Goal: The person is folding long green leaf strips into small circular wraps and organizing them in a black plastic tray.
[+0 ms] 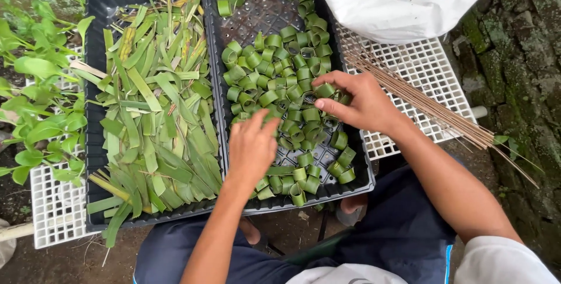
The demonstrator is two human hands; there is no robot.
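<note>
right hand [361, 104] pinches one leaf ring [325, 90] above the right black tray [357, 180]; left hand [252, 148] open, resting on the ring pile [274, 68]. risk: loose pile shifts, rings unroll or spill over the near rim.

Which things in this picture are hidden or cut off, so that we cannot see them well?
- Head view: the left hand covers the leaf rings beneath it; whether it grips one cannot be told.
- The right hand hides the rings under its palm.
- The white bag is cut off by the top edge.
- The thin sticks run past the white grid; their far tips are too fine to see.
</note>
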